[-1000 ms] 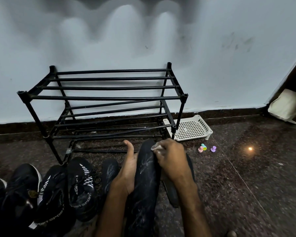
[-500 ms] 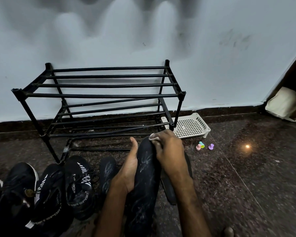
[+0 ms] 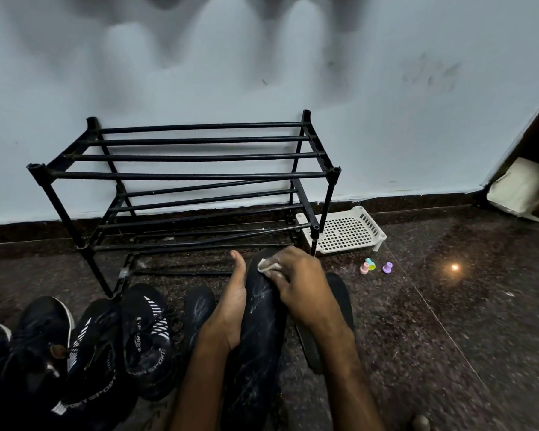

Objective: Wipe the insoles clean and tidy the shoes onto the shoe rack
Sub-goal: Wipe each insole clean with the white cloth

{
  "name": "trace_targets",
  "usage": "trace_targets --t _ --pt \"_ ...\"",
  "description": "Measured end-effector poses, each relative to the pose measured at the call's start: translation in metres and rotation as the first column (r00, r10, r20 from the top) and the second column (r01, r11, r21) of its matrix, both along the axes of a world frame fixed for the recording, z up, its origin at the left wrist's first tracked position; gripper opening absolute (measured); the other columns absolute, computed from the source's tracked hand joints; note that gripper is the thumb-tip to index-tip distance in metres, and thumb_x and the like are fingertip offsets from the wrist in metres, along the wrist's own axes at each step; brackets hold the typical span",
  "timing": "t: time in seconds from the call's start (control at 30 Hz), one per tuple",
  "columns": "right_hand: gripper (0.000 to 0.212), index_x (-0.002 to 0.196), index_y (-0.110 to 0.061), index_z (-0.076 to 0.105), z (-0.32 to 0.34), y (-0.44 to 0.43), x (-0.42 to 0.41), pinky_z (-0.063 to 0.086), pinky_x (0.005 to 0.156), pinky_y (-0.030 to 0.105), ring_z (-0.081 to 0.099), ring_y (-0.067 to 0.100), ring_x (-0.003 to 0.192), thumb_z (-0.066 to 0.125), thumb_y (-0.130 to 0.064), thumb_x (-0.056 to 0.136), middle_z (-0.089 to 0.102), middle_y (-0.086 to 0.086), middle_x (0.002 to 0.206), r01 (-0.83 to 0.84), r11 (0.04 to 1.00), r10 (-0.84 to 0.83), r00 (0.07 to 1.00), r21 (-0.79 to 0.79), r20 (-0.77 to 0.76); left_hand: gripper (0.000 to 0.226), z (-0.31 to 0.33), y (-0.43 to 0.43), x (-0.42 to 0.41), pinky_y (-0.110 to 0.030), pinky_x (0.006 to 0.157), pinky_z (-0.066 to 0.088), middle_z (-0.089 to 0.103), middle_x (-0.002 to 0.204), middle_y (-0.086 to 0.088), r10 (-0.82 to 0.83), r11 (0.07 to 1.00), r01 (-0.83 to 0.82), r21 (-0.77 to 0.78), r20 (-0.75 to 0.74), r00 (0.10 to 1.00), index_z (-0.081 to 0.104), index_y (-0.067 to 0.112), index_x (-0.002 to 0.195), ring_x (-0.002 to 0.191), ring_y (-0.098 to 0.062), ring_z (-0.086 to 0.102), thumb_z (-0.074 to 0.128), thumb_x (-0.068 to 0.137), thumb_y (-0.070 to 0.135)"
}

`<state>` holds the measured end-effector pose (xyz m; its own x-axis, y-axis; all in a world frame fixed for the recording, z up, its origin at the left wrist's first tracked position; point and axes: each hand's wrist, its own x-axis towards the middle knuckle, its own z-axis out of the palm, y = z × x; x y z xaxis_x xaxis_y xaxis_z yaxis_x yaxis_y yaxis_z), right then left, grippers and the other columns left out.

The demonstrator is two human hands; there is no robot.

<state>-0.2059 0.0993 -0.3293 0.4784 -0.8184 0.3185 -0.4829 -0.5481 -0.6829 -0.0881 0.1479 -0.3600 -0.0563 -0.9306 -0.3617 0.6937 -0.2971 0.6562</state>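
A long black insole (image 3: 259, 331) with pale smears stands lengthwise in front of me. My left hand (image 3: 232, 303) holds its left edge, thumb pointing up. My right hand (image 3: 296, 279) pinches a small pale cloth (image 3: 267, 265) and presses it on the insole's far end. A second black insole (image 3: 199, 306) lies on the floor to the left and a third (image 3: 339, 300) shows behind my right wrist. Several black sport shoes (image 3: 147, 337) stand in a row at the lower left. The black shoe rack (image 3: 181, 175) stands bare against the wall.
A white perforated plastic tray (image 3: 346, 230) lies on the floor right of the rack. Three small coloured plastic pieces (image 3: 374, 266) sit near it. A pale bag (image 3: 523, 191) leans in the right corner. The dark stone floor (image 3: 448, 321) stretches to the right.
My right hand with the cloth has slid a little up the insole towards its far end. My left hand keeps its hold. The view has shifted slightly.
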Motion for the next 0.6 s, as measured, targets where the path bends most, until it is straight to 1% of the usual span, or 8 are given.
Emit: trace_targets --t 0.1,0.17,0.23,0.3,0.37,0.47,0.53,0.6 --pt "0.014 0.095 -0.015 0.074 -0.001 -0.006 -0.007 0.05 0.083 0.017 0.059 0.005 0.084 0.066 -0.005 0.088 0.063 -0.005 0.098 0.193 0.98 -0.194 0.981 -0.044 -0.027 0.095 0.002 0.0 -0.003 -0.04 0.068 0.06 0.071 0.098 -0.019 -0.04 0.999 0.04 -0.008 -0.02 0.999 0.076 0.009 0.106 0.082 -0.029 0.071 0.02 0.082 0.082" --pt "0.016 0.1 -0.011 0.073 0.005 -0.005 -0.001 0.044 0.082 0.005 0.056 0.003 0.084 0.064 -0.004 0.089 0.061 -0.004 0.1 0.25 0.964 -0.249 0.968 -0.096 0.022 0.093 0.001 -0.001 -0.006 -0.037 0.074 0.059 0.072 0.105 -0.017 -0.032 0.999 0.032 -0.004 -0.015 0.999 0.075 0.011 0.11 0.092 -0.028 0.071 0.019 0.084 0.081" --pt "0.017 0.101 -0.012 0.073 0.009 0.0 0.007 0.041 0.082 0.0 0.056 0.001 0.086 0.064 -0.003 0.089 0.061 -0.005 0.1 0.152 0.984 -0.147 0.988 -0.098 0.056 0.091 0.0 -0.002 -0.007 -0.04 0.085 0.055 0.069 0.116 -0.018 0.006 1.0 -0.006 0.003 -0.009 1.0 0.075 0.014 0.112 0.107 -0.029 0.068 0.021 0.083 0.081" --pt "0.017 0.098 -0.016 0.074 0.009 0.005 0.009 0.048 0.085 0.01 0.059 0.0 0.089 0.067 -0.005 0.088 0.063 -0.007 0.099 -0.011 0.999 0.012 1.0 -0.049 0.016 0.094 -0.002 -0.002 -0.005 -0.044 0.093 0.05 0.067 0.118 -0.021 0.042 0.999 -0.042 0.0 -0.011 0.999 0.073 0.011 0.113 0.113 -0.033 0.065 0.024 0.08 0.085" --pt "0.015 0.095 -0.018 0.075 0.006 0.004 0.002 0.053 0.086 0.021 0.061 0.0 0.088 0.069 -0.007 0.087 0.064 -0.008 0.098 -0.015 1.0 0.016 0.999 0.019 -0.031 0.098 -0.004 -0.002 -0.002 -0.043 0.085 0.054 0.07 0.109 -0.022 0.034 0.999 -0.034 -0.013 0.0 0.999 0.073 0.008 0.11 0.103 -0.033 0.068 0.022 0.079 0.086" --pt "0.014 0.095 -0.017 0.075 0.004 -0.005 -0.01 0.054 0.087 0.026 0.062 0.006 0.086 0.067 -0.007 0.089 0.063 -0.006 0.099 0.212 0.977 -0.213 0.976 -0.022 -0.048 0.102 -0.002 -0.003 -0.003 -0.041 0.067 0.059 0.071 0.096 -0.019 -0.022 0.999 0.021 -0.024 -0.022 1.0 0.074 0.006 0.108 0.082 -0.03 0.071 0.016 0.08 0.085" --pt "0.015 0.1 -0.015 0.074 0.007 -0.009 -0.009 0.049 0.086 0.015 0.059 0.006 0.086 0.065 -0.007 0.09 0.062 -0.005 0.101 0.265 0.96 -0.268 0.963 -0.085 -0.027 0.102 0.001 -0.001 -0.007 -0.042 0.064 0.06 0.072 0.094 -0.019 -0.054 0.998 0.053 -0.023 -0.018 0.998 0.075 0.008 0.108 0.079 -0.03 0.071 0.015 0.08 0.085" --pt "0.018 0.104 -0.014 0.073 0.011 -0.006 -0.001 0.037 0.083 -0.001 0.055 0.003 0.087 0.064 -0.006 0.091 0.062 -0.005 0.103 0.186 0.976 -0.188 0.982 -0.111 -0.01 0.099 0.001 -0.001 -0.007 -0.039 0.067 0.06 0.073 0.098 -0.019 -0.052 0.998 0.052 -0.021 -0.007 0.999 0.077 0.01 0.105 0.085 -0.029 0.073 0.014 0.081 0.083"
